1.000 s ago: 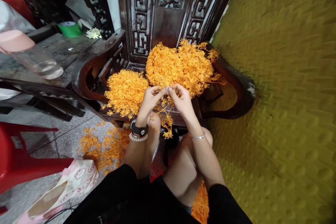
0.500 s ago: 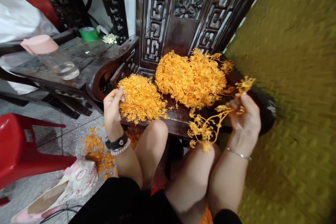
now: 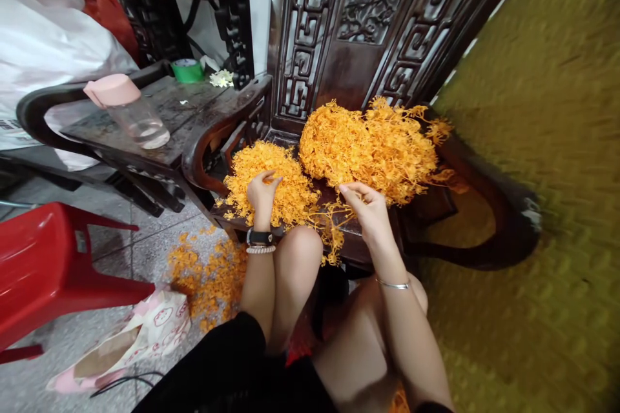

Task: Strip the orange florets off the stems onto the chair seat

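Note:
My left hand (image 3: 262, 195) is over the left heap of small orange artificial flower pieces (image 3: 290, 197), thumb and forefinger apart with nothing visible between them. My right hand (image 3: 371, 210) has its fingers pinched on a branching orange flower sprig (image 3: 333, 232), which hangs down to the left over the seat's front edge. Just beyond it lies a larger heap of orange flower sprigs (image 3: 368, 148), tangled, with some stems sticking out on the right. Both heaps rest on a dark carved wooden chair (image 3: 334, 77).
On a second wooden chair to the left stand a bottle with a pink lid (image 3: 128, 113) and a roll of green tape (image 3: 188, 71). A red plastic stool (image 3: 43, 258), a pink-and-white bag (image 3: 140, 335) and scattered orange pieces (image 3: 208, 284) are on the floor. A yellowish textured surface (image 3: 542, 174) borders the right.
My right hand has moved left and inward, bringing the sprig between the heaps. My left hand has shifted right over the small heap, and its fingers have parted. The view has turned slightly left.

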`<state>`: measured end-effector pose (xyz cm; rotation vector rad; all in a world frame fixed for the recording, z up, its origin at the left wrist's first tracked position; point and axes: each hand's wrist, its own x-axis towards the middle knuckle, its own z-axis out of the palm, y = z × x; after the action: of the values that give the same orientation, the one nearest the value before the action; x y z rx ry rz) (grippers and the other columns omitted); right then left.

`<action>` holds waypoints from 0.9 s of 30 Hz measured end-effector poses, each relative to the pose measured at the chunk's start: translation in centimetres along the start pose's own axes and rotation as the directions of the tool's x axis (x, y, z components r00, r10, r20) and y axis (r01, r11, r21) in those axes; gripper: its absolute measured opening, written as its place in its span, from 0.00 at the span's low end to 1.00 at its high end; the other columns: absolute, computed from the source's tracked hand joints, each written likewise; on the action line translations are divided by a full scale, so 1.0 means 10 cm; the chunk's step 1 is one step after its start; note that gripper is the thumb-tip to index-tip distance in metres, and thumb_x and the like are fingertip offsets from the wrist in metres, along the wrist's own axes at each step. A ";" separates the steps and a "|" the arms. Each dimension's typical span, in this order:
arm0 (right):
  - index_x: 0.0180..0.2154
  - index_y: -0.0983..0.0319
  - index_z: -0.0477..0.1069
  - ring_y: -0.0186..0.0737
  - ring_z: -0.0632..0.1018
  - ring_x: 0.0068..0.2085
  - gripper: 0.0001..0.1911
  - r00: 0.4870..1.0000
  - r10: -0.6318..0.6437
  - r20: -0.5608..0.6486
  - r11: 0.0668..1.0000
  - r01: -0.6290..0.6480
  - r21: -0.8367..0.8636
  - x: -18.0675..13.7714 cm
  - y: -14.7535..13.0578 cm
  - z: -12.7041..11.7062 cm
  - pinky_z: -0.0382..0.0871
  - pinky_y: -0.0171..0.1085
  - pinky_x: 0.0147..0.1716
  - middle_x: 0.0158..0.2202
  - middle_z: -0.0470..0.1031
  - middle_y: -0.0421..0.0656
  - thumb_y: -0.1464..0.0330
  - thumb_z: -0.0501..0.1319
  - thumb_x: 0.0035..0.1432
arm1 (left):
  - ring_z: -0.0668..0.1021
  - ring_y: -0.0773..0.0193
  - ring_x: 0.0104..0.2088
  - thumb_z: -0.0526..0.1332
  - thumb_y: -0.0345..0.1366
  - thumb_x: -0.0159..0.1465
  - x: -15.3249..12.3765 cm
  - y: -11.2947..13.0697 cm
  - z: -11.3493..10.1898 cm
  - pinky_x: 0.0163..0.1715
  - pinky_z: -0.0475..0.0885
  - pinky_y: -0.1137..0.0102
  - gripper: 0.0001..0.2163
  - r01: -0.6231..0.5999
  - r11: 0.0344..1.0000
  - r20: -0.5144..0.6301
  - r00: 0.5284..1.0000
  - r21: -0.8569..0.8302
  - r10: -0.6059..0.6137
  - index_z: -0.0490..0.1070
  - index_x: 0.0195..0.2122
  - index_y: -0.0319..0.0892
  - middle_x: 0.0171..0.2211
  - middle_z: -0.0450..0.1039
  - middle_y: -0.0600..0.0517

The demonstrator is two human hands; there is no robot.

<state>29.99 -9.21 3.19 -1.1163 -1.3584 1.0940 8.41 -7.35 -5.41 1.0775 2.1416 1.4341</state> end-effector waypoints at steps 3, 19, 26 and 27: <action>0.26 0.61 0.75 0.33 0.70 0.28 0.09 1.000 -0.022 0.017 0.999 0.023 -0.040 -0.01 0.02 0.04 0.63 0.35 0.33 0.26 0.74 0.39 0.62 0.67 0.46 | 0.76 0.55 0.44 0.68 0.45 0.52 0.00 0.02 0.04 0.46 0.69 0.64 0.20 -0.089 0.990 0.029 0.996 0.112 0.086 0.77 0.45 0.45 0.44 0.70 0.44; 0.27 0.62 0.73 0.36 0.72 0.30 0.11 0.992 -0.120 0.029 0.975 0.124 -0.183 -0.04 0.02 0.03 0.65 0.37 0.35 0.27 0.74 0.41 0.61 0.64 0.50 | 0.71 0.56 0.47 0.68 0.37 0.51 0.04 0.12 0.16 0.52 0.64 0.63 0.08 -0.283 0.958 -0.162 0.949 -0.048 0.272 0.75 0.32 0.43 0.41 0.70 0.47; 0.29 0.62 0.75 0.38 0.74 0.33 0.13 0.994 -0.101 0.050 0.980 0.108 -0.169 -0.01 0.07 0.03 0.66 0.38 0.38 0.30 0.77 0.42 0.58 0.64 0.50 | 0.75 0.61 0.45 0.54 0.43 0.65 -0.31 0.57 -0.01 0.46 0.69 0.67 0.14 -0.332 0.734 0.025 0.903 -0.593 0.429 0.75 0.39 0.42 0.42 0.75 0.47; 0.29 0.62 0.76 0.39 0.75 0.33 0.13 0.994 -0.087 0.059 0.984 0.095 -0.153 -0.02 0.07 0.03 0.66 0.38 0.38 0.30 0.78 0.42 0.58 0.64 0.50 | 0.76 0.61 0.45 0.54 0.44 0.65 -0.36 0.62 -0.03 0.47 0.68 0.67 0.14 -0.281 0.715 0.147 0.869 -0.640 0.473 0.75 0.39 0.42 0.43 0.75 0.47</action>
<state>29.78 -9.27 2.48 -1.1328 -1.5428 0.9692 13.01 -8.96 -0.18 1.4019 1.1358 1.8111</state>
